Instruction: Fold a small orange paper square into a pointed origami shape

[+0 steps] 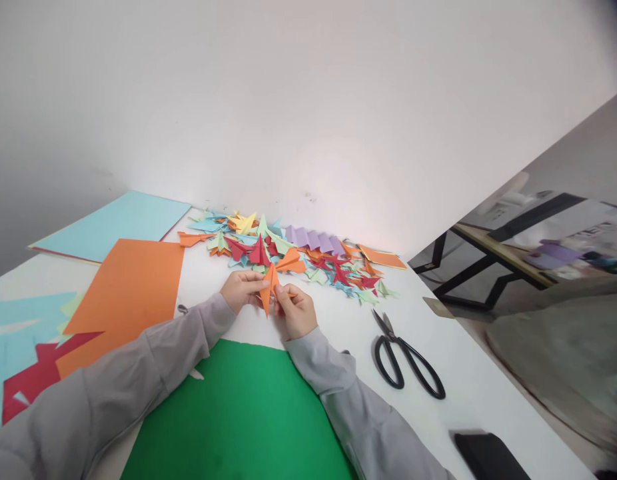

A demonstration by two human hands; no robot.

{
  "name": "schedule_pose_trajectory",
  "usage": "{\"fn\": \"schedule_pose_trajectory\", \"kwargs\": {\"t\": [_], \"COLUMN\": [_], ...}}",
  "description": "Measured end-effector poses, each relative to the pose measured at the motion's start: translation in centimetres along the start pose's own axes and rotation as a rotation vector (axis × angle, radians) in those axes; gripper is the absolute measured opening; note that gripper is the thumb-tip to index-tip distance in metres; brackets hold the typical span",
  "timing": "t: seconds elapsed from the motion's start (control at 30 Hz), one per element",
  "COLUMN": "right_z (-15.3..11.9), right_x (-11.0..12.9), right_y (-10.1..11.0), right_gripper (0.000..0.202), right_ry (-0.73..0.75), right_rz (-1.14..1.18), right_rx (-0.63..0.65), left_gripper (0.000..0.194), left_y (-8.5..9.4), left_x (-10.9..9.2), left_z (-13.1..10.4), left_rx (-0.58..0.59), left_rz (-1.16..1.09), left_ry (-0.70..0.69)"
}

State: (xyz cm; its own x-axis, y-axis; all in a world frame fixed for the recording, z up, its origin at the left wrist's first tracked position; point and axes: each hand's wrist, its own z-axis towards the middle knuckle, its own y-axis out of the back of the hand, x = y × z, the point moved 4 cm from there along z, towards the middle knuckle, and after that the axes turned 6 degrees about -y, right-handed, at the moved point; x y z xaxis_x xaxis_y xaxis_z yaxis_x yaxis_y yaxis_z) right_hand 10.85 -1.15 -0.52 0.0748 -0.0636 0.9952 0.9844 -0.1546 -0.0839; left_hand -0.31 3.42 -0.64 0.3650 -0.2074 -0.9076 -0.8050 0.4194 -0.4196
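Note:
Between my two hands is a folded orange paper piece (269, 287), with a narrow point hanging downward. My left hand (243, 291) pinches its left side, fingers closed on the fold. On the other side my right hand (297, 311) grips it between thumb and fingers; some of those fingertips are hidden behind the paper. Just beyond my hands lies a heap of small folded paper shapes (258, 250) in red, orange, pale green, blue and yellow. A green sheet (238, 413) lies flat on the table below my forearms.
Open black-handled scissors (408, 360) lie to the right, with a black flat object (488, 457) nearer me. Orange sheets (133, 287), a light blue sheet (113, 227) and red scraps (43, 373) spread leftward. Pleated purple paper (316, 240) sits by the wall.

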Motion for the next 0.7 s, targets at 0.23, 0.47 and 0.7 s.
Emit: {"fn": "schedule_pose_trajectory", "kwargs": {"t": [0.23,0.47,0.7], "right_z": [0.02,0.05,0.24], "right_x": [-0.16,-0.49,-0.54], "right_y": [0.10,0.21,0.29], "right_gripper": [0.039,0.036,0.032], "right_ry": [-0.014,-0.034,-0.020], "right_rz": [0.004,0.017,0.060], "right_rx": [-0.061,-0.077,-0.076], "left_gripper": [0.033,0.038,0.033], "left_y": [-0.07,0.02,0.20], "left_x": [-0.22,-0.04,0.21], "left_z": [-0.09,0.01,0.09], "left_rx": [-0.085,-0.089,-0.095], "left_rz": [-0.017,0.001,0.163], "left_ry": [-0.029,-0.046,-0.150]}}
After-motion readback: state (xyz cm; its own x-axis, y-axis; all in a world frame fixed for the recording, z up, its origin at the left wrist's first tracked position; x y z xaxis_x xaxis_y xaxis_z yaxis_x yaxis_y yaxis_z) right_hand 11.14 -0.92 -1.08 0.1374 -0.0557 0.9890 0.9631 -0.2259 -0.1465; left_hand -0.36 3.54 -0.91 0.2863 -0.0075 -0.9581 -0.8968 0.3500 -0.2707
